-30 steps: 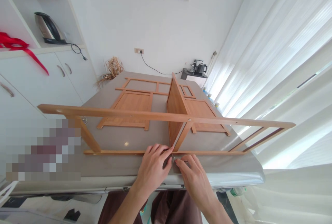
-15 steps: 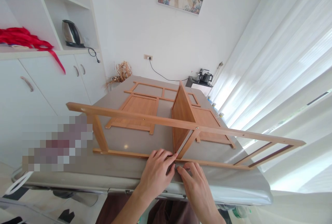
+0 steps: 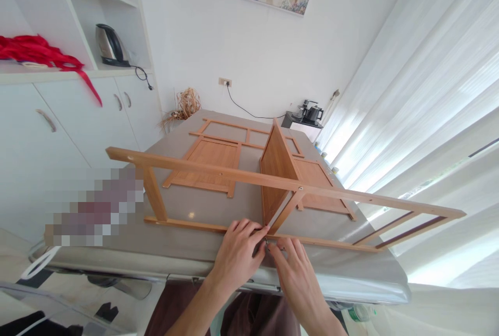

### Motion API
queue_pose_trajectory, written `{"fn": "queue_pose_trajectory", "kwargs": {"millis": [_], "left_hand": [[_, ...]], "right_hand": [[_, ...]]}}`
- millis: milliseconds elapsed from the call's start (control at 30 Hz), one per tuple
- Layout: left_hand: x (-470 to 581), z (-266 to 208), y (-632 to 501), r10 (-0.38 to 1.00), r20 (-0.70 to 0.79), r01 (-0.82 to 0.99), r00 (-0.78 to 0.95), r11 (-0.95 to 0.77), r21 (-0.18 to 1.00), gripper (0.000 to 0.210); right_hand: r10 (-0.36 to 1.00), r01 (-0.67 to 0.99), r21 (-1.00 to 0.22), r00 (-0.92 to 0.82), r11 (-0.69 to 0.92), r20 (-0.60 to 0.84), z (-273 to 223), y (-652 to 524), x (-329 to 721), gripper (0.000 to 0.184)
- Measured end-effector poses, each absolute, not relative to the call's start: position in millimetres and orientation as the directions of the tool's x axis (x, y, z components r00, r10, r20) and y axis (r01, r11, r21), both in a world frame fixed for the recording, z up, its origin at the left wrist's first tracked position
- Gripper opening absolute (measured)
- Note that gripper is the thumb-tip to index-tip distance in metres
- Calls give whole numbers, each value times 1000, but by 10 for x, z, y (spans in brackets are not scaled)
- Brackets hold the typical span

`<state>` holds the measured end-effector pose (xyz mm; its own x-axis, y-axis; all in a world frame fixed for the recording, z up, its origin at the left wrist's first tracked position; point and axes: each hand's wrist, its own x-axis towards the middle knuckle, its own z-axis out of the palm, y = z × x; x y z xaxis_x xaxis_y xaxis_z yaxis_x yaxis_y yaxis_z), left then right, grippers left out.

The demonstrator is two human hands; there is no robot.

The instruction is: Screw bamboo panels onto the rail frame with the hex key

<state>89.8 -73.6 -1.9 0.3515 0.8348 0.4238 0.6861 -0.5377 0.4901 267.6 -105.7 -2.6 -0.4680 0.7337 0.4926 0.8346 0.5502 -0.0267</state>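
Observation:
A wooden ladder-like side frame [image 3: 195, 169] stands on its long edge along the near side of the table. An upright wooden panel [image 3: 278, 162] meets it at the middle crosspiece. My left hand [image 3: 240, 250] is closed round the lower rail at this joint, its index finger touching the panel's bottom corner. Close on the right, my right hand [image 3: 294, 263] pinches a small metal screw [image 3: 266, 241] against the rail's near face; fingertips partly hide it.
Flat on the grey table [image 3: 187, 247] lie a left panel [image 3: 212, 162], a right panel [image 3: 322, 185] and another open frame [image 3: 226, 131]. A kettle [image 3: 111, 45] and red ribbon [image 3: 42, 50] sit on the left shelves. White curtains [image 3: 429, 76] hang at right.
My view has shifted slightly, so the scene sits a little further right and up. Both hands stay at the same joint, with the right fingertips still at the screw.

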Motion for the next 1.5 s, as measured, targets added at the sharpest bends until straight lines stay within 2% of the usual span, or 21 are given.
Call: {"fn": "queue_pose_trajectory", "kwargs": {"millis": [167, 333, 600, 867, 1033, 1267, 1500], "left_hand": [[901, -31, -725, 839, 420, 693, 345, -529, 489, 44], [913, -47, -721, 837, 426, 690, 343, -532, 491, 45], [898, -29, -730, 840, 416, 681, 348, -532, 503, 45], [893, -37, -720, 838, 420, 686, 348, -533, 496, 42], [901, -34, -724, 831, 431, 689, 351, -541, 482, 42], [908, -46, -715, 826, 438, 701, 354, -544, 461, 37], [905, -37, -711, 814, 456, 708, 361, -557, 434, 35]], "right_hand": [[747, 801, -172, -424, 573, 511, -90, -1064, 2677, 23], [765, 806, -246, -344, 538, 545, -135, -1055, 2645, 21], [757, 802, -194, -410, 565, 510, -88, -1043, 2672, 21], [750, 828, -157, -386, 539, 537, -128, -1026, 2721, 19], [746, 813, -184, -384, 553, 543, -101, -1049, 2720, 18], [795, 785, -323, -324, 528, 513, -167, -1026, 2710, 18], [787, 801, -272, -354, 534, 505, -97, -1035, 2718, 23]]}}
